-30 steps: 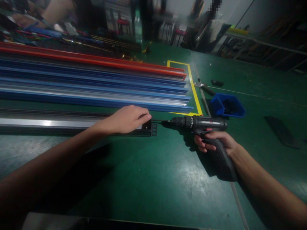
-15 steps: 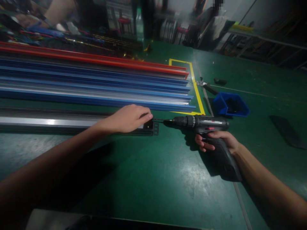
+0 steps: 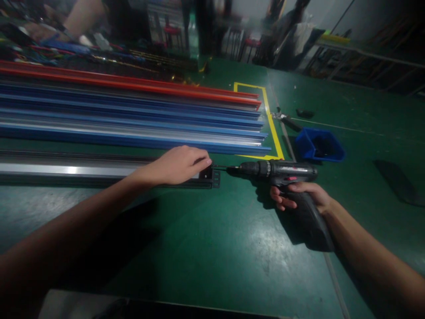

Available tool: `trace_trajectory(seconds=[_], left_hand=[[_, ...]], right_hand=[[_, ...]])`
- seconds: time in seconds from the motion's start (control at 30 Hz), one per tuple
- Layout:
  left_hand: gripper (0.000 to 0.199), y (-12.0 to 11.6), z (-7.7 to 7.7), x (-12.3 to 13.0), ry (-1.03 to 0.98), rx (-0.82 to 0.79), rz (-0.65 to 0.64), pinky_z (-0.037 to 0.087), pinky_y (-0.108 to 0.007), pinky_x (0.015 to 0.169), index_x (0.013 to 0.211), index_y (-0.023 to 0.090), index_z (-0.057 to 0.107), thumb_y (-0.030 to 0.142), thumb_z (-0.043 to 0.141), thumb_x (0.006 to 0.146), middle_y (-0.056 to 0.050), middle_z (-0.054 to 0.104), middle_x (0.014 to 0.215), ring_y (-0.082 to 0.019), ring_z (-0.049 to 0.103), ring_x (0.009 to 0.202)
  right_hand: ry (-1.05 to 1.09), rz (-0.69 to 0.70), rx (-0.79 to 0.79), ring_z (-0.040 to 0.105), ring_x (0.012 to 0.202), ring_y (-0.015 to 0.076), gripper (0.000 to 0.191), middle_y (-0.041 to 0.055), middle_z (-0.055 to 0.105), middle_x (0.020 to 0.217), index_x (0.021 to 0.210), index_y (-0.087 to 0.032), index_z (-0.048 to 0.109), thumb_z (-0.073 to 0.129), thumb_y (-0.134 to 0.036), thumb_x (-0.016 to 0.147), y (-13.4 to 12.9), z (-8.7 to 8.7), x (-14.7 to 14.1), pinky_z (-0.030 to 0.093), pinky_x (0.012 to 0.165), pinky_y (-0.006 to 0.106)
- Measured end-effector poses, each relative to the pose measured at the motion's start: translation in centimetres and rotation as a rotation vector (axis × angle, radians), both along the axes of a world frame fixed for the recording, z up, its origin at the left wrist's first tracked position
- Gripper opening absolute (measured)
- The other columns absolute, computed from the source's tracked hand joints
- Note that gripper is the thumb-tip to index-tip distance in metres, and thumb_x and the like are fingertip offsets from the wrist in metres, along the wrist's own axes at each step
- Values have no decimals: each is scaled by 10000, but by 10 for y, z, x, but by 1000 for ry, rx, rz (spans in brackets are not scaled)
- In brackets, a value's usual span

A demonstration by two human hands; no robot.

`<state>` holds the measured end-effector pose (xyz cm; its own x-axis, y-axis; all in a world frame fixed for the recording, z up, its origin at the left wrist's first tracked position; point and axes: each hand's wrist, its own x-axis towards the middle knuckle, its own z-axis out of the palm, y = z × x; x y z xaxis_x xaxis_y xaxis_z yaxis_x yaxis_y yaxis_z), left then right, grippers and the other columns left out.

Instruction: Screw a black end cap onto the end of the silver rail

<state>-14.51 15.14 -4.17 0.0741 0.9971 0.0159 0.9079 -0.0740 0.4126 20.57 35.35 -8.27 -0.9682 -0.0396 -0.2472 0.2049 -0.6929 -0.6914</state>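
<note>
My right hand (image 3: 299,195) grips a black cordless drill (image 3: 282,170) by its handle, fingers wrapped near the trigger. The drill lies level and points left; its long thin bit (image 3: 227,167) reaches the end of a long dark metal profile (image 3: 73,169). At that end sits a black end cap with a slotted tab (image 3: 216,179). My left hand (image 3: 181,165) is closed over the top of the profile beside the cap, with thumb and fingertips by the bit's tip. Whatever lies under those fingertips is hidden.
Blue profiles (image 3: 133,119) and red ones (image 3: 133,83) lie behind, ending inside yellow tape (image 3: 275,137). To the right are a blue bin (image 3: 303,144) with dark parts, pliers (image 3: 289,121) and a dark flat piece (image 3: 396,181). Another person's arm (image 3: 84,20) is at far left.
Almost nothing differs. Both hands, the drill and the profile stay in the same place, with the bit still at the end cap.
</note>
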Motion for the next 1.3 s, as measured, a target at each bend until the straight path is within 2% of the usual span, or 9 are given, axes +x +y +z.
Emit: trace_trajectory(seconds=[0.43,0.83,1.3], left_hand=[[471,0,0,1,3,-6,4,396,-296,726,1008,213,704,521,351,1061,-27,739,977,-192,650,850],[471,1,-1,0,0,-9,5,404,-301,738,1009,220,706,521,348,1059,-29,742,983,-197,653,864],[474,1,0,1,11,-9,7,399,-294,710,1004,216,709,521,350,1055,-33,746,978,-191,653,841]], right_hand=[[11,-1,6,651,699,115,308,133,706,973,1145,1,709,637,-217,940,-1,-1,0,588,843,320],[-27,-12,39,550,570,76,274,82,663,842,1060,-9,736,618,-215,924,-2,2,-1,575,767,285],[-45,-17,61,486,523,61,236,62,648,835,1042,-39,726,606,-213,935,-1,1,1,561,746,281]])
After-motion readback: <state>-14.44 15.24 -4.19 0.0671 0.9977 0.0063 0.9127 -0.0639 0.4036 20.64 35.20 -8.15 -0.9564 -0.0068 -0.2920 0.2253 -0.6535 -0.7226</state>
